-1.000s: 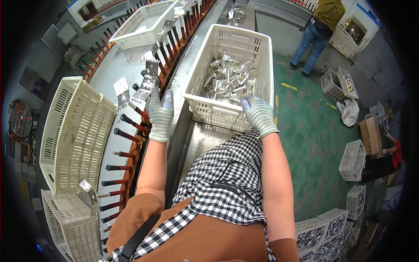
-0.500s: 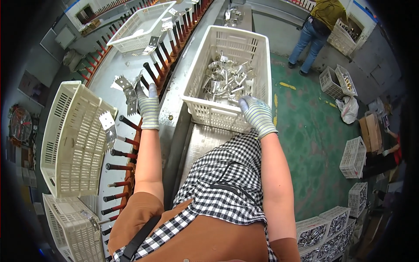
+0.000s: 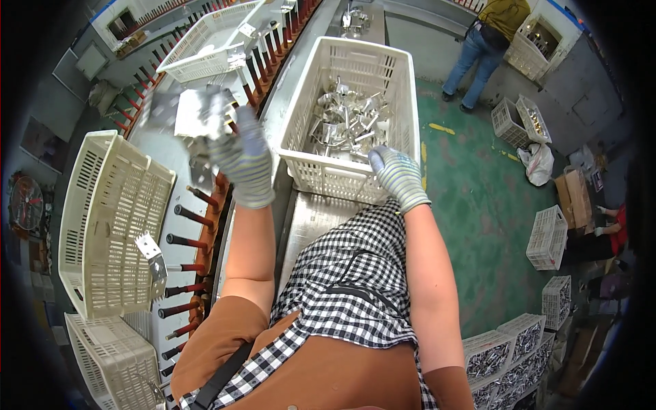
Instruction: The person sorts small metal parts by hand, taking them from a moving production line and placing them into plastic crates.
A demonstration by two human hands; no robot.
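Note:
My left hand (image 3: 247, 160), in a striped glove, is raised beside the row of pegs. Its fingers are closed on a shiny bent metal bracket (image 3: 198, 113) with a flat bright face, blurred by motion. In front of me stands a white plastic crate (image 3: 342, 171), its bottom covered with loose shiny metal pieces (image 3: 348, 119). The near right rim of that crate is in the grasp of my gloved right hand (image 3: 400, 176), thumb on the inner side.
Black-and-red pegs (image 3: 188, 239) line the curved conveyor at left, one carrying a metal bracket (image 3: 152, 253). A tilted white crate (image 3: 102, 225) leans beyond them. Filled crates (image 3: 509, 362) stand at lower right. Another person (image 3: 488, 48) works at the back right.
My left hand has risen and moved right with the bracket, which now shows its flat face. The pegs and the bracket on them have shifted toward me. My right hand stays on the crate.

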